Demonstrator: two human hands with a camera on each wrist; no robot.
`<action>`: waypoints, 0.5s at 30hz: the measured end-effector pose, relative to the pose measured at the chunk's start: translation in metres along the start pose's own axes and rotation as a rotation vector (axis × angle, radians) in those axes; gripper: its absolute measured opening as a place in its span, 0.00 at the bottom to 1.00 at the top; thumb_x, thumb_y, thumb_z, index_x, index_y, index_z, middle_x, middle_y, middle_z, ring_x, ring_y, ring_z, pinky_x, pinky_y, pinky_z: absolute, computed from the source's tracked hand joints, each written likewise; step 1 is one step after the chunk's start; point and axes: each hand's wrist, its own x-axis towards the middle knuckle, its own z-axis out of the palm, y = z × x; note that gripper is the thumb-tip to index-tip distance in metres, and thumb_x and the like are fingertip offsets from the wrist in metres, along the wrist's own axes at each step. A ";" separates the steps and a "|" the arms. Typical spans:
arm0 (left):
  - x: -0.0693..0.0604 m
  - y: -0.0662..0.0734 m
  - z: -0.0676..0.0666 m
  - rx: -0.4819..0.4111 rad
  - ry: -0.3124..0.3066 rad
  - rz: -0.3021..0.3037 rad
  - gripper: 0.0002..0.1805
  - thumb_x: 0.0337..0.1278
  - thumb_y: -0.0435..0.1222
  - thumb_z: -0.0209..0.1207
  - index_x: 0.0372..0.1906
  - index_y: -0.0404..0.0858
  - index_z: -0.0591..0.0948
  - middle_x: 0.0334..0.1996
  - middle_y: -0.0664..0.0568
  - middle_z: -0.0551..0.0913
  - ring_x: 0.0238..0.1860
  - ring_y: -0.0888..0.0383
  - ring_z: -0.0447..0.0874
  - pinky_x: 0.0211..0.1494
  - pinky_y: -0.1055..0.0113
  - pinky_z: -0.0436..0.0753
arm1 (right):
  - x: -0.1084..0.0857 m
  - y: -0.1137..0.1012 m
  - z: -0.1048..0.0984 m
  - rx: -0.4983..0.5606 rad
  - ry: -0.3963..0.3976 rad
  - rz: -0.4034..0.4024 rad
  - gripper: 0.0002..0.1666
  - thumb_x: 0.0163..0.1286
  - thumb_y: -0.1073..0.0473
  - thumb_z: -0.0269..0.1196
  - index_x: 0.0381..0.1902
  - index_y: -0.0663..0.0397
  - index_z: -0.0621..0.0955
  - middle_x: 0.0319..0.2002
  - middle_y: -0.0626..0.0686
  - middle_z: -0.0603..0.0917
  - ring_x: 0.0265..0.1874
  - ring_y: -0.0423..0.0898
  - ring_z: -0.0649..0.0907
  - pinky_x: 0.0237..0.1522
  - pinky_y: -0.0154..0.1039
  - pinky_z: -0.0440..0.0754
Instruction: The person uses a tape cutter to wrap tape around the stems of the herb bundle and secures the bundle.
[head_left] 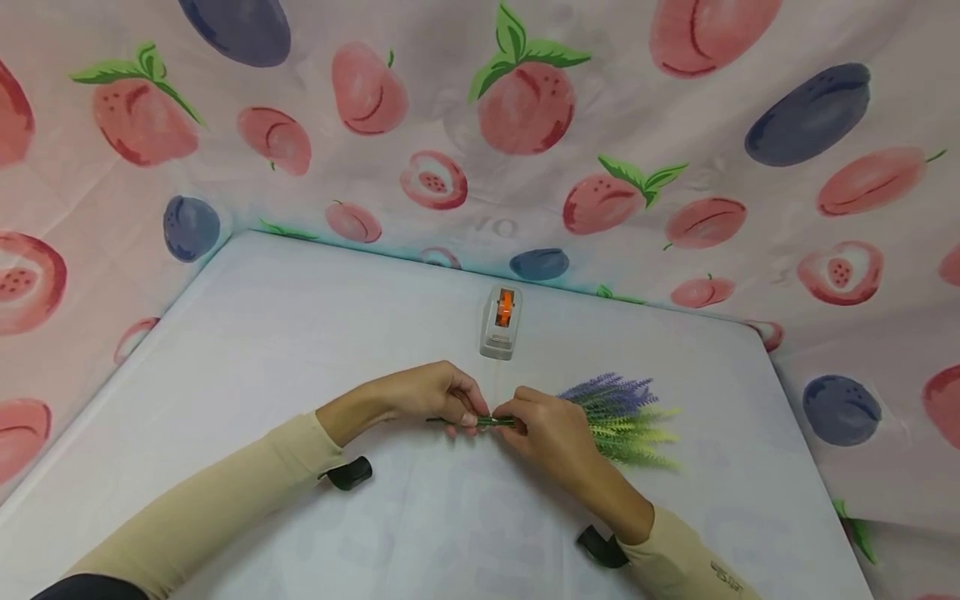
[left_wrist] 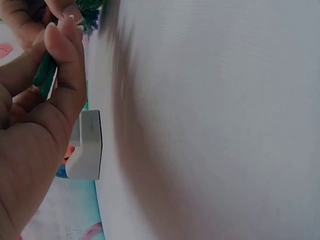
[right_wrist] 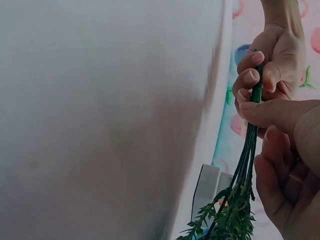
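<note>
A bunch of artificial flowers (head_left: 611, 417) with purple and yellow-green heads lies sideways, heads to the right, in the head view. The left hand (head_left: 435, 396) pinches the green stems (head_left: 486, 422) close to their cut ends. Beside it the right hand (head_left: 551, 433) grips the same stems nearer the heads, the two hands' fingertips almost meeting. In the right wrist view the stems (right_wrist: 250, 145) run down from both hands to the green leaves (right_wrist: 230, 220). The left wrist view shows the stem ends (left_wrist: 46, 75) between the left thumb and fingers.
A grey tape dispenser (head_left: 501, 323) with an orange wheel stands beyond the hands on the white table (head_left: 300, 317). Fruit-patterned cloth (head_left: 450, 108) hangs behind the table. Black straps (head_left: 351, 473) show near both sleeves.
</note>
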 end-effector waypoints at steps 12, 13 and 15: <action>-0.001 -0.001 -0.005 0.069 0.005 0.039 0.09 0.62 0.27 0.65 0.46 0.33 0.88 0.39 0.40 0.89 0.32 0.53 0.86 0.40 0.62 0.85 | -0.002 0.008 0.001 -0.001 -0.032 0.029 0.16 0.51 0.55 0.82 0.39 0.43 0.90 0.34 0.43 0.76 0.34 0.42 0.74 0.31 0.35 0.76; -0.001 -0.002 -0.006 0.064 0.006 0.043 0.09 0.62 0.27 0.65 0.46 0.33 0.88 0.39 0.40 0.89 0.33 0.53 0.87 0.40 0.61 0.86 | -0.002 0.009 0.000 0.009 -0.040 0.038 0.17 0.51 0.55 0.82 0.39 0.44 0.89 0.35 0.43 0.77 0.35 0.43 0.75 0.34 0.37 0.77; -0.001 -0.003 -0.007 0.051 0.003 0.048 0.09 0.63 0.26 0.64 0.47 0.32 0.88 0.39 0.38 0.89 0.34 0.52 0.87 0.40 0.61 0.86 | -0.002 0.012 -0.002 0.031 -0.056 0.055 0.16 0.52 0.55 0.82 0.38 0.45 0.88 0.36 0.43 0.80 0.37 0.43 0.78 0.38 0.40 0.79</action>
